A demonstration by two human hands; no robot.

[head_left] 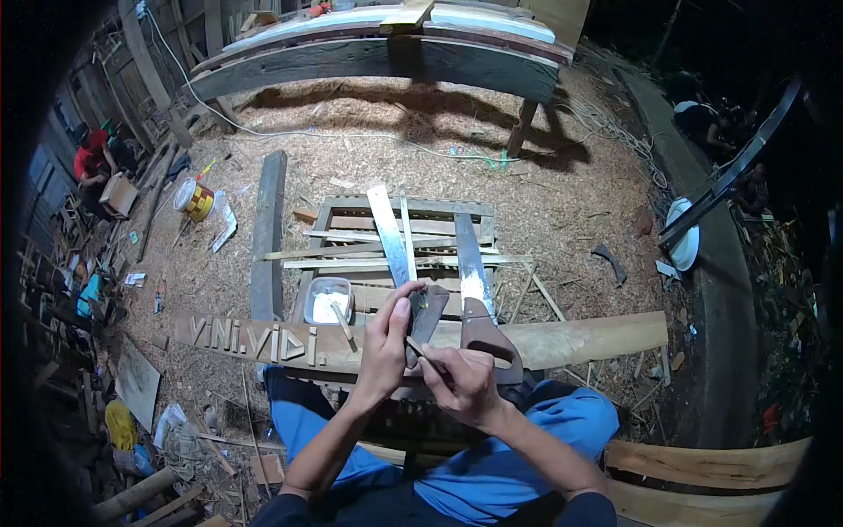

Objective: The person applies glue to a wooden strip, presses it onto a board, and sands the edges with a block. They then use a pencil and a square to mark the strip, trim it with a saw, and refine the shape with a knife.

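Right now, as I look on, the small stick (415, 347) is between the person's hands, above the near side of the board. The right hand (461, 378) has its fingers drawn in narrow on it, which seems to give fine control over so slim a piece. The left hand (385, 338) is raised beside a dark flat piece (428, 321), seemingly holding it, though I cannot tell how firmly, nor whether that piece is the handle of the left saw (386, 220).

The board (584, 341) runs crosswise in front of the knees, so its face is within easy reach. Pale letters (288, 343) lie along its left part, reading "VINI.VIDI.", upright to the seated person. The tub (309, 303) of white stuff sits just beyond them, handy to either hand, a small stick slanting at its edge. The right saw (471, 263) has its handle over the board and its blade pointing away, so the grip is nearest the person. Farther out, thin strips (338, 263) rest across a slatted frame (430, 206), which holds them off the shavings.
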